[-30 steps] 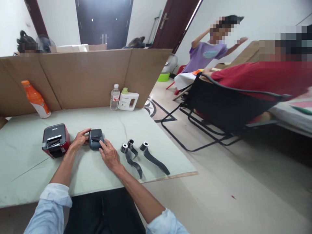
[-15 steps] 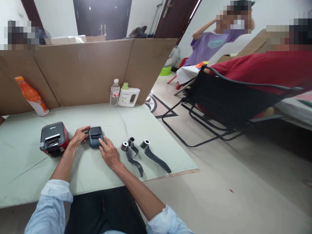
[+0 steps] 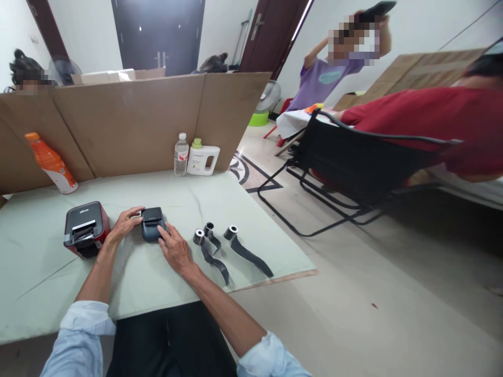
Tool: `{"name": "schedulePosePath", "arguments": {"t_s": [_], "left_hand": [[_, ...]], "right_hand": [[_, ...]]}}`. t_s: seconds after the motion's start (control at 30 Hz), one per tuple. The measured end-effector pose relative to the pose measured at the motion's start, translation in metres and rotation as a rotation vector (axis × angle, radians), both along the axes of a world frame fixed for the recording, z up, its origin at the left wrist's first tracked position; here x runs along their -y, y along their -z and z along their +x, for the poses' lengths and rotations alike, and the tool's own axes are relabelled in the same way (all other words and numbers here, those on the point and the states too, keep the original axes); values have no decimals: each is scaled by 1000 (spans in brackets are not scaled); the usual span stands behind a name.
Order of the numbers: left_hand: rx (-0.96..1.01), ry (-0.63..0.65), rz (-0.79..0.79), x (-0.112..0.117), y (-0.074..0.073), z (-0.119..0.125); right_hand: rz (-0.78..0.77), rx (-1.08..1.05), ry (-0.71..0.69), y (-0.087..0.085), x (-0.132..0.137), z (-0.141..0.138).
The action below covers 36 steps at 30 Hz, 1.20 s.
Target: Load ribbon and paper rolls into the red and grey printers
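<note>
A small dark portable printer sits on the pale green table, held between my two hands. My left hand grips its left side, with the fingertips at the upper left edge. On the other side, my right hand has its fingers on the lower right edge and corner. A larger black and red printer stands left of my left hand. To the right of my right hand lie rolls of black ribbon: one roll, a second roll just behind it, and a third roll, their loose strips trailing over the table.
A cardboard screen borders the table's back. An orange bottle leans against it; a clear bottle and white jug stand further right. Beyond the right edge is a black folding chair with a person in red.
The view has shifted slightly. My left fingers have moved closer against the small printer's left side; my right hand stays at its lower right.
</note>
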State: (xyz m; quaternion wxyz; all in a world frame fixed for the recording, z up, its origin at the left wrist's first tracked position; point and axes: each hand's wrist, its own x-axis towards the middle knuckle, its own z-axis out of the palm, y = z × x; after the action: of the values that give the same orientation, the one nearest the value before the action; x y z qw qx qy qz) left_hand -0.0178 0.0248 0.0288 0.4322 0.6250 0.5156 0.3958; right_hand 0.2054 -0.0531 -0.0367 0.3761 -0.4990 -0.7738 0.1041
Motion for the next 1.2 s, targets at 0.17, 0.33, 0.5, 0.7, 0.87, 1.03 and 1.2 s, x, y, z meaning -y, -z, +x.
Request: {"name": "schedulePosePath", "arguments": {"t_s": [0.17,0.33,0.5,0.7,0.87,1.03,1.2], "left_hand": [[-53,63,58,-9,-2,-1],[-51,119,30,-13,-1,-4],[7,84,10,-12,1,-3],[77,-148,-23,-24,5,9],[-26,-303,-6,-46,9,21],[-113,-323,22,-51,10,21],[-258,-328,192,-24,2,15]], "right_hand": [[-1,-16,-3,-1,0,1],[-8,-1,5,-3,-1,1],[-11,5,9,-4,-1,1],[-16,-7,14,-4,-1,1],[-26,-12,7,-7,-1,1],[-28,-18,7,-7,0,2],[-22,-38,5,-6,-1,2]]}}
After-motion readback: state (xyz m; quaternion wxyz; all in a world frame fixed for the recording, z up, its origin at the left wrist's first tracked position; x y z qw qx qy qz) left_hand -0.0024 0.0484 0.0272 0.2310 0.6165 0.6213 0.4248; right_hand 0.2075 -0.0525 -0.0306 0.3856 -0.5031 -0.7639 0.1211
